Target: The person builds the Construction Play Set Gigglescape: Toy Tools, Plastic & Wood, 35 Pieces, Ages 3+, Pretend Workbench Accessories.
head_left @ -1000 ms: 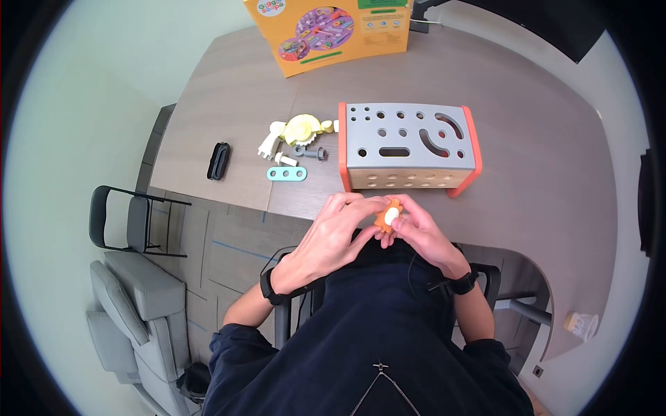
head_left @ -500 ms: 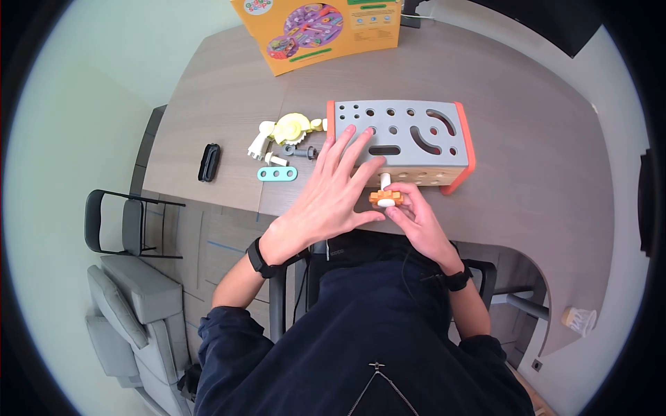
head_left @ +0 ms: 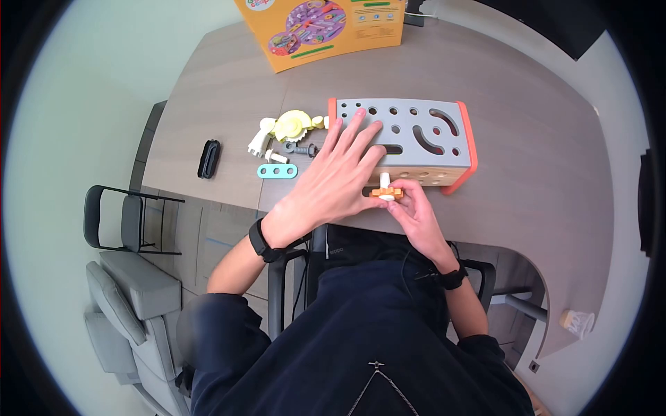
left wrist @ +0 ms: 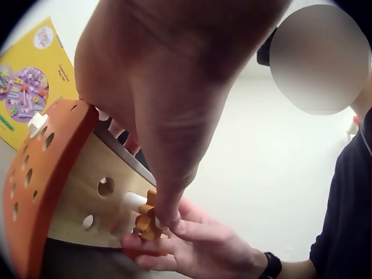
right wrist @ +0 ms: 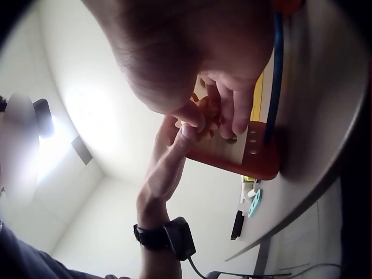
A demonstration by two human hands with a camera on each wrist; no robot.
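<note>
An orange toy gear [head_left: 396, 193] sits on a white bolt [left wrist: 135, 201] whose shaft points at a hole in the wooden front panel [left wrist: 123, 216] of the toy workbench [head_left: 409, 154]. My right hand [head_left: 423, 222] pinches the gear by its edge with thumb and fingers. My left hand [head_left: 333, 182] lies with fingers spread over the workbench's grey top, and its thumb presses the bolt's white head from the front. In the right wrist view the gear [right wrist: 207, 110] is partly hidden behind the fingers.
Left of the workbench lie a pale yellow toy piece [head_left: 291, 126], a grey bolt [head_left: 302, 150], a white bolt [head_left: 277, 158] and a teal three-hole strip [head_left: 277, 171]. A black case [head_left: 209, 159] is farther left. A yellow box [head_left: 326, 35] stands at the back.
Both hands have moved forward from near the body, bringing the gear and bolt to the workbench's front. My left hand has let go of the gear, spread over the top, and brought its thumb to the bolt head.
</note>
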